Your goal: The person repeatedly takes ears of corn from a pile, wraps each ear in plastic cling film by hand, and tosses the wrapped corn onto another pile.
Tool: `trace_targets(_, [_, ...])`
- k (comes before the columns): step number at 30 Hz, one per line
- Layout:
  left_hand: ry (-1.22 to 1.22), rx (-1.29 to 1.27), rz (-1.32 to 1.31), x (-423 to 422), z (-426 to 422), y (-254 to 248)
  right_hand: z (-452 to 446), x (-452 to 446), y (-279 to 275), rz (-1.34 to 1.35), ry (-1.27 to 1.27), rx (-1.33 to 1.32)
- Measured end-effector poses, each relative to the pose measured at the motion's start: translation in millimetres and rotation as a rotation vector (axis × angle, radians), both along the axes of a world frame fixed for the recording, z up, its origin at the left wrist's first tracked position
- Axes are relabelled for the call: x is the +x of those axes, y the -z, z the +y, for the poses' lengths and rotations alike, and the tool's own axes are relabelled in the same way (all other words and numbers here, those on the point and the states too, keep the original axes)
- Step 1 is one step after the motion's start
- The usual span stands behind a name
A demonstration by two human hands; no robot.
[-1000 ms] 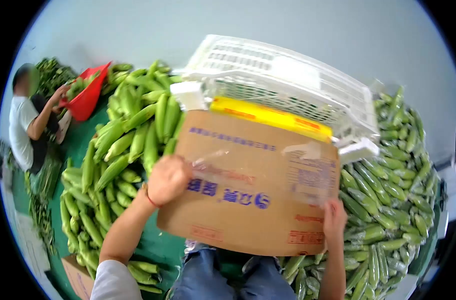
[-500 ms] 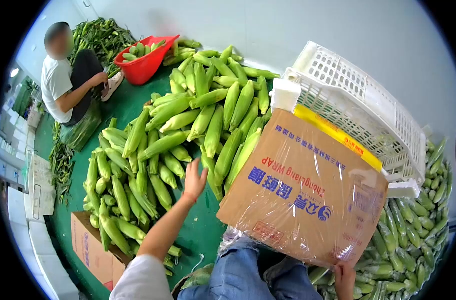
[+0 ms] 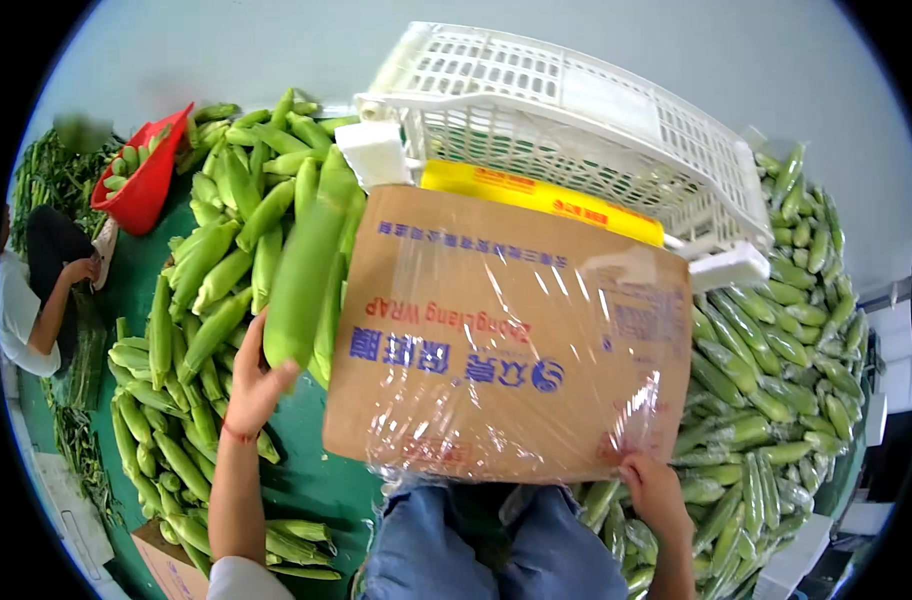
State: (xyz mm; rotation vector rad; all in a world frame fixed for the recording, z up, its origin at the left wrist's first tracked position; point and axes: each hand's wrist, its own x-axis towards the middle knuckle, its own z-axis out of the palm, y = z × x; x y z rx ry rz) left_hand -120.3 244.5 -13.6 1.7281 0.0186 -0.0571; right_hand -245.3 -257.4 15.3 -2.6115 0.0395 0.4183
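My left hand (image 3: 252,388) grips a green ear of corn in its husk (image 3: 301,300), raised at the left edge of the cardboard and blurred by motion. My right hand (image 3: 658,492) is closed on the clear plastic wrap (image 3: 516,420) at the near right corner of the cardboard (image 3: 576,290). The wrap is drawn over the printed cardboard, which lies just above my knees. Along its far side sits a yellow box (image 3: 541,203), with white blocks (image 3: 376,153) at its ends.
Loose husked corn (image 3: 206,260) is heaped on the green floor to the left. Wrapped corn (image 3: 776,350) is piled on the right. Beyond the cardboard stands a white plastic crate (image 3: 576,110). A red basket (image 3: 151,180) and a seated person (image 3: 41,300) are at far left.
My left hand has taken an ear of corn from the heap and lifted it beside the cardboard. The view has turned right. My right hand stays at the wrap's near corner.
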Motion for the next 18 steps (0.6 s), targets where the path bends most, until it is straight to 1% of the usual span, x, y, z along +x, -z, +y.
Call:
trace_targets(1, [0.047,0.128,-0.048,-10.7,-20.3,-20.7,1.6,0.3,-2.2,0.001,0.011,0.013])
trace_targets(2, [0.266,0.637,-0.393,-5.2,-37.5,-54.0,4.9,0.4,-4.6,-0.024,0.009,0.01])
trace_targets(3, [0.342,0.714,-0.451,-10.6,-65.9,-69.2,2.2,-2.5,-0.6,-0.061,0.005,0.032])
trace_targets(4, [0.451,0.707,-0.494,-12.9,-92.7,-75.5,-0.5,-6.5,0.9,-0.104,0.007,0.058])
trace_targets(5, [0.512,0.714,-0.623,-10.4,-118.1,-74.9,-0.3,-12.0,-3.8,-0.107,0.009,0.028])
trace_targets(6, [0.583,0.76,-0.69,-8.7,-138.7,-73.7,-0.2,-17.5,-7.6,-0.106,0.01,0.0])
trace_targets(7, [0.658,0.764,-0.662,-8.2,-152.2,-63.0,-1.2,-21.1,-10.7,-0.102,0.009,-0.026])
trace_targets(8, [0.729,0.77,-0.629,-6.1,-163.9,-52.0,-2.9,-23.2,-19.1,-0.106,0.084,0.197])
trace_targets(10, [0.767,0.691,-0.51,0.8,-175.3,-39.0,-4.8,-25.6,-36.0,-0.094,0.215,0.652])
trace_targets(11, [0.804,0.65,-0.426,-0.9,-177.4,-34.2,1.2,-8.7,-30.1,-0.161,0.2,1.064])
trace_targets(13, [0.769,0.656,-0.489,-1.1,-185.5,-37.7,36.3,38.1,-13.1,-0.35,0.215,0.884])
trace_targets(14, [0.716,0.669,-0.534,2.0,-186.9,-41.4,47.9,60.0,6.5,-0.45,0.066,0.558])
trace_targets(15, [0.655,0.66,-0.523,-3.5,-182.8,-46.4,54.5,78.1,19.9,-0.544,-0.086,0.232])
trace_targets(18, [0.265,0.567,-0.238,-57.5,-157.8,-23.8,59.7,94.8,22.4,-0.657,-0.161,-0.005])
